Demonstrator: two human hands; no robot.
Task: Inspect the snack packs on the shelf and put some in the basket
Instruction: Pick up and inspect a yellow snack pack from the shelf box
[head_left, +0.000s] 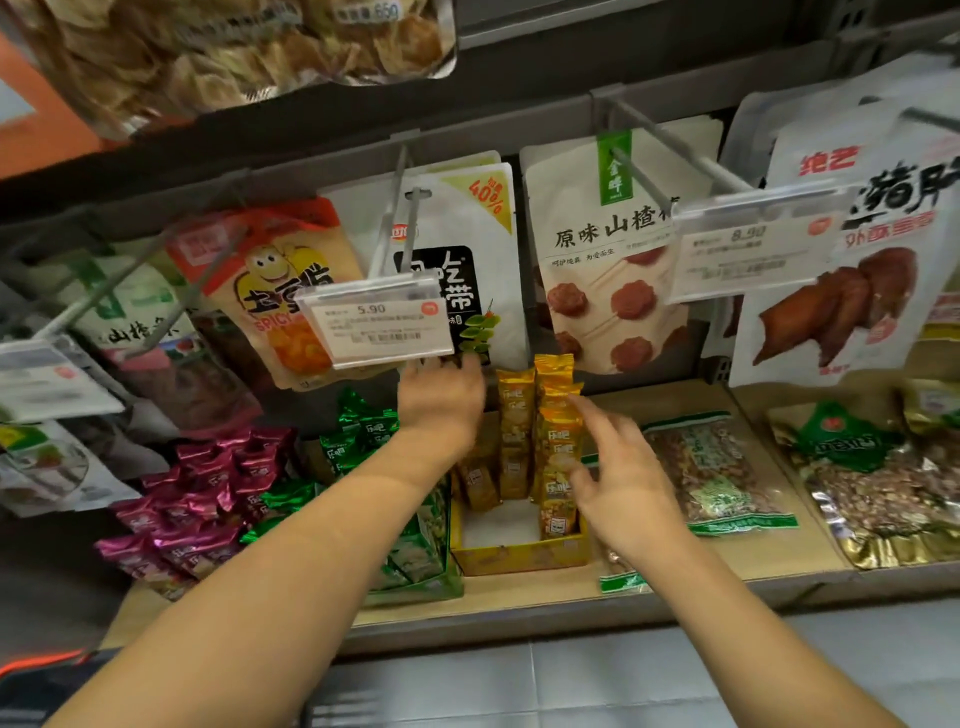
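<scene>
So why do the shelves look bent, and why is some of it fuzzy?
Head view: the wide-angle lens slants the shelf edge and leans the hanging packs outward near the corners. The right hand is smeared by motion, the left hand only slightly. The 8.90 price tag reads softer than the 5.90 tag. Lighting is even, with pale glare on both tags.

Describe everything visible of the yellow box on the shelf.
The yellow box is an open-topped cardboard tray with a low front wall, sitting on the wooden shelf. Its front part shows bare white floor; gold packs stand upright at its back and right. A green box adjoins its left. The right hand reaches its packs.
</scene>
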